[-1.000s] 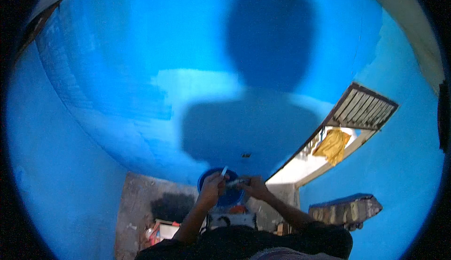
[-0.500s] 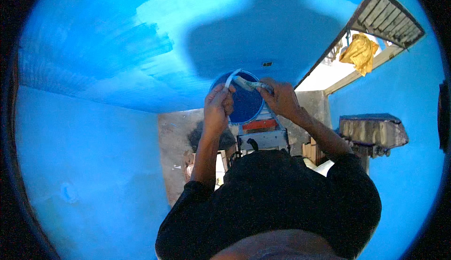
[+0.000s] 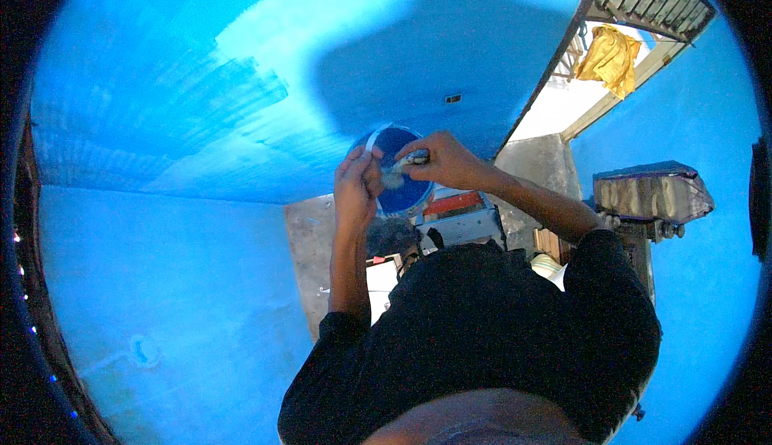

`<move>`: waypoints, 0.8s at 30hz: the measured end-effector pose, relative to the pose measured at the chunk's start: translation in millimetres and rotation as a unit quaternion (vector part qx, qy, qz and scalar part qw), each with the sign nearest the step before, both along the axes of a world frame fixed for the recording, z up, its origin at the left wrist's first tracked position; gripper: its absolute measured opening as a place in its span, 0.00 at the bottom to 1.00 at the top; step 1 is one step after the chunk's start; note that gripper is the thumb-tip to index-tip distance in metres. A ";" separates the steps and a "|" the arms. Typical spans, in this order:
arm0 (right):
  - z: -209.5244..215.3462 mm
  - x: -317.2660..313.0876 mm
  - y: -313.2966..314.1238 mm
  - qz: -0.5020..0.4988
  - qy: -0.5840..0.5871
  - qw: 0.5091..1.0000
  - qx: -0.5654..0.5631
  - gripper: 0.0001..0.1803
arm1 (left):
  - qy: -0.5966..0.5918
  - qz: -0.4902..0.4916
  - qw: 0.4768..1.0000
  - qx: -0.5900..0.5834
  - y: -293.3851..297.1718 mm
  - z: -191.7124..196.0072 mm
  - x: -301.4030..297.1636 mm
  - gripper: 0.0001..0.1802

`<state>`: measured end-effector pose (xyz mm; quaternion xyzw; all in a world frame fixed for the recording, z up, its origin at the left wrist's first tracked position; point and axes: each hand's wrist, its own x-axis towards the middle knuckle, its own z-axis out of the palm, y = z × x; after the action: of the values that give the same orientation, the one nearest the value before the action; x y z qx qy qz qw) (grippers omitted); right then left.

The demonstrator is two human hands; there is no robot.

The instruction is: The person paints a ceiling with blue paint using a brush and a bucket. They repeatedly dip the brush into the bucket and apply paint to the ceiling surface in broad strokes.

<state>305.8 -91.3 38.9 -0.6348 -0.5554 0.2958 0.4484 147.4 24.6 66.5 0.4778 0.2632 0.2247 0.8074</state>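
Observation:
A round blue bucket (image 3: 412, 197) with dark blue inside hangs in front of me. My left hand (image 3: 359, 181) is closed around its pale strap-like handle (image 3: 372, 139) at the bucket's left side. In my right hand (image 3: 447, 161) is a paintbrush (image 3: 414, 157), gripped by its handle. The brush's pale bristle end points down and left into the bucket's opening; whether it touches paint I cannot tell. Ahead stands a blue wall (image 3: 338, 35) with lighter, streaky brush strokes on its left part and a dark shadow across the middle.
Below the bucket is a stepladder (image 3: 460, 226) with a red part. On the right, an open window (image 3: 555, 103) has a yellow cloth (image 3: 611, 59) hanging in it. A covered, bulky item (image 3: 653, 196) stands by the right wall. A small socket (image 3: 453, 98) sits in the wall ahead.
The brush has swung from near the bucket's upper rim to pointing down inside its opening. My right hand has moved left with it. The view has shifted slightly.

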 end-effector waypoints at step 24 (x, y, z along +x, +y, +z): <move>4.5 -0.8 -7.7 -0.043 -0.069 0.997 0.007 0.13 | 0.012 0.011 1.000 -0.019 -6.8 8.1 -3.5 0.08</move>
<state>305.0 -99.0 43.4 -0.6738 -0.5596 0.2277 0.4254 143.9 17.8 74.6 0.4624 0.2821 0.2229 0.8105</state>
